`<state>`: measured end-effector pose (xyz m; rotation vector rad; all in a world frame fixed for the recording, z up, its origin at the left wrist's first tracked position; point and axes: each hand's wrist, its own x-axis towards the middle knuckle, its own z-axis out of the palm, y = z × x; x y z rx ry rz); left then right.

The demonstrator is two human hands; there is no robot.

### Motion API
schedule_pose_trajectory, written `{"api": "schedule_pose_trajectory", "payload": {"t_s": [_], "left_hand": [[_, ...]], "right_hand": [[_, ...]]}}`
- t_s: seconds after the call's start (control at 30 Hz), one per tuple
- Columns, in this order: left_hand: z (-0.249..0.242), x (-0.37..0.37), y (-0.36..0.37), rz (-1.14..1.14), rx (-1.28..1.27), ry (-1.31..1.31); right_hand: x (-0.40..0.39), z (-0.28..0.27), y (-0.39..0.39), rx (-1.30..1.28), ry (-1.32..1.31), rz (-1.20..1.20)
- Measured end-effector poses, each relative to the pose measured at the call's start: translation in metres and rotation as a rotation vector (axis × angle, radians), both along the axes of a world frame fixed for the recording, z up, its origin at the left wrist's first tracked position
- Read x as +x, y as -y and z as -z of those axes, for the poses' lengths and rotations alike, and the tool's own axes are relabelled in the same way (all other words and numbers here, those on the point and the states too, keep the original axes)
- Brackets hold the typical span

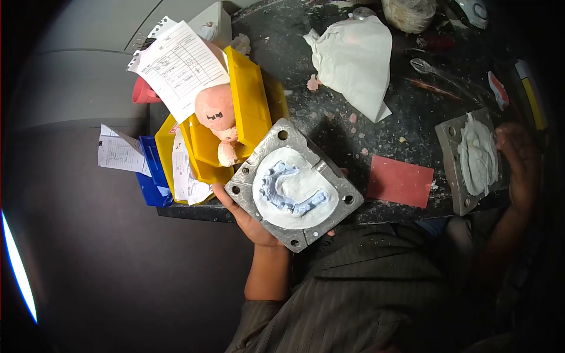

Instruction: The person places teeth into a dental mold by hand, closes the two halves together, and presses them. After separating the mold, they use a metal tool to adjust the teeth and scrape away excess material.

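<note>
My left hand (254, 226) grips a square metal dental flask half (283, 138) from below and holds it up, tilted toward me. White plaster (271, 216) fills this half, and a blue-grey horseshoe-shaped dental arch (273, 191) is set in it. At the right, my right hand (519, 156) is beside a second flask half (452, 156), its fingers loosely extended near the right edge. Uneven white plaster (477, 156) stands up from that half. Shadow hides part of my right hand. Between the two halves lies a flat pink sheet (401, 181).
Yellow bins (250, 97) at the left hold pink casts (215, 109) and written slips (185, 65); a blue bin (154, 170) is beside them. White cloth or paper (356, 62) lies on the dark, crumb-strewn bench (300, 76). Tools (438, 70) lie at the upper right.
</note>
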<state>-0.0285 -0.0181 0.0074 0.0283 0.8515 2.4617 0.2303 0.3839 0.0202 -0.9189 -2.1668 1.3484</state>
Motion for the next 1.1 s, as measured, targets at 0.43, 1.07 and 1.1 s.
{"api": "schedule_pose_trajectory", "payload": {"t_s": [0.43, 1.07, 1.1], "left_hand": [[-0.004, -0.015, 0.015, 0.145, -0.415, 0.051], [0.017, -0.037, 0.047, 0.246, -0.592, 0.039], [0.015, -0.033, 0.038, 0.191, -0.662, -0.013]], "right_hand": [[-0.019, -0.057, 0.014, 0.104, -0.155, -0.106], [-0.043, -0.097, 0.048, 0.389, 0.326, -0.244], [-0.044, -0.098, 0.047, 0.396, 0.355, -0.293]]}}
